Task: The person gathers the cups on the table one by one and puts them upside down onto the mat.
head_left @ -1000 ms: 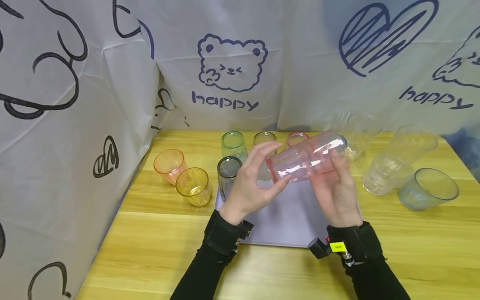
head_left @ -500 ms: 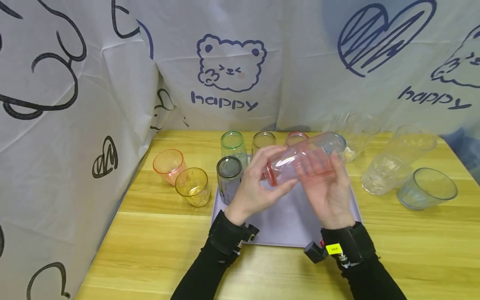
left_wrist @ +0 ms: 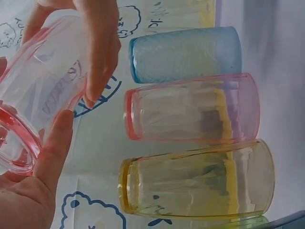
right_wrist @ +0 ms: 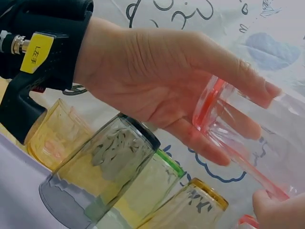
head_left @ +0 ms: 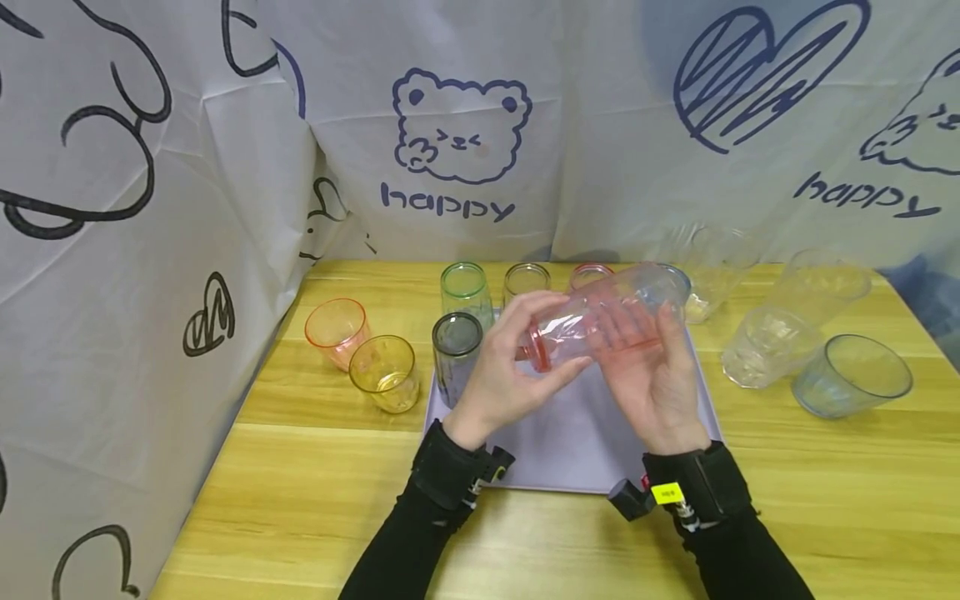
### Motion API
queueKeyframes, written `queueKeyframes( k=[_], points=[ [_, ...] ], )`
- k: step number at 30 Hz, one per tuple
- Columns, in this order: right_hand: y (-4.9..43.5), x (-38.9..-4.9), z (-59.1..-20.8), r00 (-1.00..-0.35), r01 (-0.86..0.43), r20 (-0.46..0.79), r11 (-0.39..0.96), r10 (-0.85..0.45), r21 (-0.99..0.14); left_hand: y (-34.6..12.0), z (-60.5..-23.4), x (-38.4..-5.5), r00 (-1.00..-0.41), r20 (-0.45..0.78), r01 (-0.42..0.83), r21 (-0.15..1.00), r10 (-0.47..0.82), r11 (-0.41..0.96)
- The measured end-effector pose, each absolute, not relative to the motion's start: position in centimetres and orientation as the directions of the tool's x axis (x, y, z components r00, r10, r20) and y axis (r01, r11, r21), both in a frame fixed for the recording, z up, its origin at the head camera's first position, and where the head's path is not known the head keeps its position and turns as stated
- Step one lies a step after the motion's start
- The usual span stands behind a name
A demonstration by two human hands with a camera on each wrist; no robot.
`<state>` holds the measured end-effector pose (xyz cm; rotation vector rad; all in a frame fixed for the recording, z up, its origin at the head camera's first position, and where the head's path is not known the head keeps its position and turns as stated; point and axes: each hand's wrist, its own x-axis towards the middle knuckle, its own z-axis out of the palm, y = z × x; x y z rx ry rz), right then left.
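Tilted above the tray, a clear pink drinking glass (head_left: 573, 329) is held between both hands, its thick red base toward the left. My left hand (head_left: 498, 371) grips the base end, fingers behind it and thumb along the lower side. Farther up, my right hand (head_left: 652, 392) holds the wider end, its fingers seen through the glass and its thumb on the right side. In the right wrist view the left hand (right_wrist: 157, 76) curves round the red base, while only part of the right hand (right_wrist: 281, 210) shows at the corner. Upside-down glasses stand behind, including a dark grey glass (head_left: 457, 358).
Below the hands lies a pale lilac tray (head_left: 555, 454). Green (head_left: 465, 287), amber (head_left: 525, 279) and blue (left_wrist: 186, 55) glasses stand on it. Orange (head_left: 337, 329) and yellow (head_left: 386, 375) cups sit left; several clear glasses (head_left: 768, 350) and a grey-blue cup (head_left: 851, 379) stand right.
The left fingers have closed farther round the base. The right hand has shifted slightly left along the glass, its fingers now spread behind it. The glass has moved a little left.
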<state>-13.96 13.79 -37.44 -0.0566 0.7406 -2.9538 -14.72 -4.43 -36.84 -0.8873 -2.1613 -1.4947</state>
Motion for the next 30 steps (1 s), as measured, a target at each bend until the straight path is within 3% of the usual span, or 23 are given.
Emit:
queueKeyframes(
  k=[4, 9, 15, 18, 23, 30],
  points=[
    [14.0, -14.2, -37.7, -0.989, 0.108, 0.031, -0.855, -0.144, -0.508, -5.1, -36.4, -14.6, -0.739, 0.613, 0.673, 0.692, 0.281, 0.262],
    [14.6, -14.6, -37.9, -0.991, 0.033, 0.079, -0.759, -0.111, -0.65, -6.2, -35.7, -14.4, -0.757, 0.585, 0.653, 0.686, 0.292, 0.322],
    [15.6, -14.7, -37.6, -0.972, -0.204, 0.235, -0.561, 0.017, -0.802, -6.8, -34.9, -13.9, -0.799, 0.496, 0.601, 0.656, 0.341, 0.456],
    [16.2, -14.8, -37.4, -0.919, -0.377, 0.392, -0.401, 0.046, -0.835, -6.7, -34.7, -13.8, -0.804, 0.48, 0.595, 0.63, 0.352, 0.499],
    [17.4, -14.8, -36.9, -0.801, -0.588, 0.594, -0.093, -0.072, -0.804, -6.5, -34.7, -13.6, -0.809, 0.464, 0.587, 0.593, 0.362, 0.552],
    [17.8, -14.2, -36.1, -0.735, -0.678, 0.605, 0.352, -0.306, -0.646, -6.3, -34.7, -13.4, -0.821, 0.449, 0.565, 0.552, 0.352, 0.613]
  ],
)
